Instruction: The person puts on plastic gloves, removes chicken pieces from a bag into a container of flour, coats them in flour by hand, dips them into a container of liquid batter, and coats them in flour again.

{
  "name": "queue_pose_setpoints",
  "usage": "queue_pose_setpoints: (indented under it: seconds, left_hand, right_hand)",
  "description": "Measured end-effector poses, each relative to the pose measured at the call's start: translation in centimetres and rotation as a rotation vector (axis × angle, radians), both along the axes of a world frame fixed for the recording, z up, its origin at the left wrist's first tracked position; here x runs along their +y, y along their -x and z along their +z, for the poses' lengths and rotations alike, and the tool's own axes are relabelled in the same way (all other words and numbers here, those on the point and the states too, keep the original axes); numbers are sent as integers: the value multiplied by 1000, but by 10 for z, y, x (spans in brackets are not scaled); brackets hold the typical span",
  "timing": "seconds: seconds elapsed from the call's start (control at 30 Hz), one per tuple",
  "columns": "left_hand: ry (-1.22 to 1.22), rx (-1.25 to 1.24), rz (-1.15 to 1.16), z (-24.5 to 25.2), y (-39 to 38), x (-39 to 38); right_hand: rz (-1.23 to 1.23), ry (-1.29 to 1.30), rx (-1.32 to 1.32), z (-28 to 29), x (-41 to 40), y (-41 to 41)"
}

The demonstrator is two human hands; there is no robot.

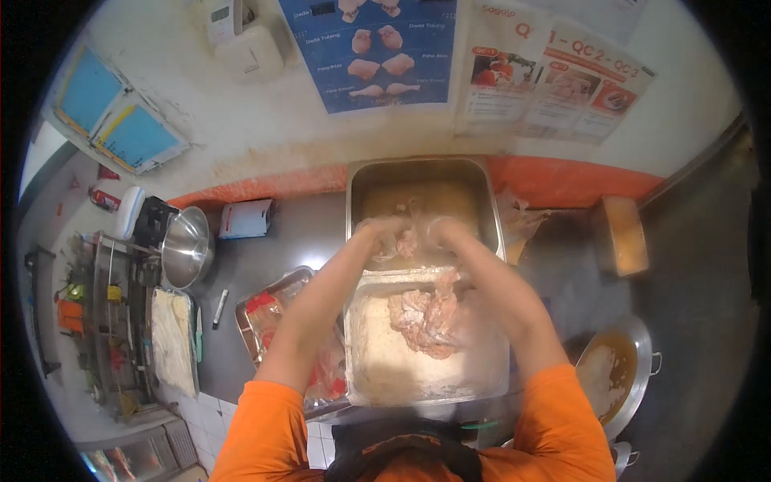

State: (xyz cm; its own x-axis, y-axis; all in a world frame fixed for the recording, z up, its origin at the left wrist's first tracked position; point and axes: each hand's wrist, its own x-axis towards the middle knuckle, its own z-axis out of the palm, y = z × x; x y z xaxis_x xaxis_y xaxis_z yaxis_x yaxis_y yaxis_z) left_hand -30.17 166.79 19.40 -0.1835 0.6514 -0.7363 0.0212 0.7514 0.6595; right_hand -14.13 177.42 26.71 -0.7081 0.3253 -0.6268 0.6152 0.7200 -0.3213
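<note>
Both my hands reach into a deep steel pan (pixel 497 226) of cloudy liquid (pixel 421 196). Thin clear plastic seems to cover them. My left hand (pixel 383 239) is at a wet piece of raw chicken (pixel 407 242) and appears to grip it, though its fingers are blurred. A short way to the right, my right hand (pixel 443 232) dips towards the liquid; its fingers are mostly hidden. Nearer to me stands a second steel pan (pixel 421 397) with pale flour (pixel 376 355) in it. Flour-coated chicken pieces (pixel 427 322) lie heaped on that flour.
Left of the pans, a steel tray (pixel 243 319) holds red-and-clear plastic packets (pixel 262 307). Beyond lie a marker (pixel 220 308), a green-handled knife (pixel 199 337) and a steel bowl (pixel 187 247). At right are a large pan of oil (pixel 614 367) and a rectangular container (pixel 626 235).
</note>
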Motion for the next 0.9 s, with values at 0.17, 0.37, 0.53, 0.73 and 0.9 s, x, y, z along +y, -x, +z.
queue_pose_setpoints:
  seconds: [0.17, 0.37, 0.53, 0.73, 0.9]
  left_hand:
    - [172, 386, -308, 45, -63, 19]
    - [-181, 55, -113, -42, -4, -3]
    - [-62, -526, 253, -20, -60, 24]
    - [-139, -556, 382, 89, -44, -15]
    - [-340, -572, 373, 114, -36, -8]
  right_hand:
    - [-62, 52, -10, -56, 28, -39]
    - [-38, 125, 54, -4, -13, -22]
    - [-416, 376, 16, -40, 19, -58]
    - [-614, 518, 559, -2, -12, -47]
    - [-643, 589, 753, 37, -21, -49]
